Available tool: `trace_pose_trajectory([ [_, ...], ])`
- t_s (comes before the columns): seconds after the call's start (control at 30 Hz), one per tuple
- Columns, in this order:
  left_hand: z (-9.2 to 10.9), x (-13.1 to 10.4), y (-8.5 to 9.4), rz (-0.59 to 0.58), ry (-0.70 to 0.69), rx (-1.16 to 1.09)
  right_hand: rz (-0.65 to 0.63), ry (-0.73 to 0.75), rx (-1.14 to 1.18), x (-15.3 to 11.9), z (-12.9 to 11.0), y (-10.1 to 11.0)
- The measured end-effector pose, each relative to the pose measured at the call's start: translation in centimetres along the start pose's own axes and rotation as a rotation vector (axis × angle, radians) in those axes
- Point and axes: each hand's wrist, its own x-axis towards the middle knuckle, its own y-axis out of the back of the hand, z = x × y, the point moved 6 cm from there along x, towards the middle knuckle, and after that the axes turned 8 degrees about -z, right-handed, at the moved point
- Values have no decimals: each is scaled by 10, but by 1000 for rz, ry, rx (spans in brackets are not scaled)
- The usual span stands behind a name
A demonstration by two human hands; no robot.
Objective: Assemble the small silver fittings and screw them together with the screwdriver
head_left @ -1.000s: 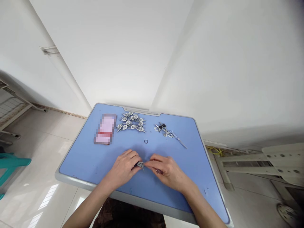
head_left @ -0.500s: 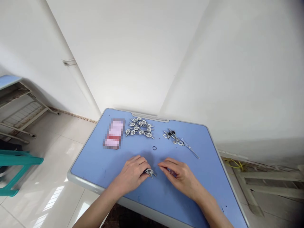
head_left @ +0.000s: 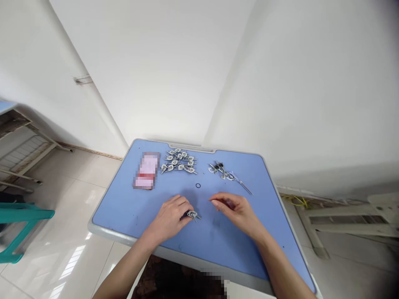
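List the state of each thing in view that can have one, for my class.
Metal part: held, partly hidden
Left grip: closed around the metal part
Right grip: loosely curled, contents unclear
Black ring: lying flat, by itself
Pixelated rectangle: lying flat, face unreadable
Metal pieces: loosely clustered
Slim tool: lying slantwise
Mixed parts: jumbled near the slim tool
Green stool: standing, partly cut off

Bare left hand point(head_left: 173, 216), bare right hand point(head_left: 238, 211), uncovered forearms point(head_left: 129, 263), dark garment point(head_left: 168, 280) with blurry brownish patterning
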Motion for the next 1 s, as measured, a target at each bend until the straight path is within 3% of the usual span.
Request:
trace_pose_trajectory([
  [0.2,0,-1,1,-3,-14,-20,-233,-30,-109,2,-6,-24],
  [0.73,2,-1,1,-26,-8,33,-343,135,-262,-5,-23,-37],
  [1.0,2,-2,1,-24,-11,14,-375,158,-308,-4,-20,-37],
])
